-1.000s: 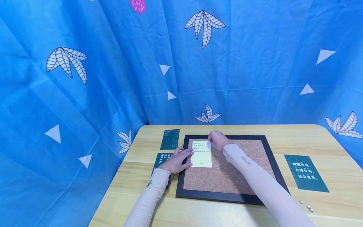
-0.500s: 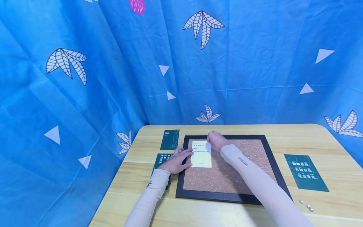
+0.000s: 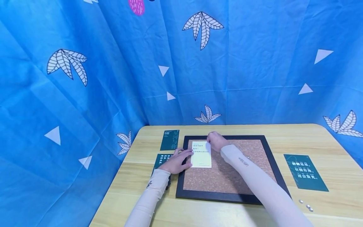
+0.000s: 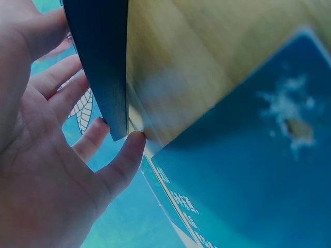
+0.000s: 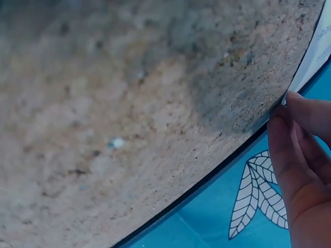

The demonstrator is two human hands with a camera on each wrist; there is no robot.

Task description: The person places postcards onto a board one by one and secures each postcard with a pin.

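Observation:
A pale yellow card (image 3: 201, 159) printed with dark text lies on the upper left of a cork board (image 3: 221, 179) in a black frame. My left hand (image 3: 176, 161) spreads its fingers over the frame's left side, fingertips at the card's left edge. In the left wrist view its thumb and fingers lie along the dark frame (image 4: 101, 62). My right hand (image 3: 216, 141) is at the card's top right corner. In the right wrist view, the right hand (image 5: 305, 155) brings thumb and index together there, pinching a small shiny tack, mostly hidden by the fingertips.
Several small silver tacks (image 3: 308, 206) lie on the wooden table (image 3: 210, 217) at front right. A green card (image 3: 306, 172) is right of the board. Two more, an upper green card (image 3: 169, 140) and a partly covered green card (image 3: 158, 161), lie left. A blue curtain (image 3: 241, 63) hangs behind.
My right hand has shifted very slightly left at the card's top right corner and stays there. The left hand and the card have kept their places.

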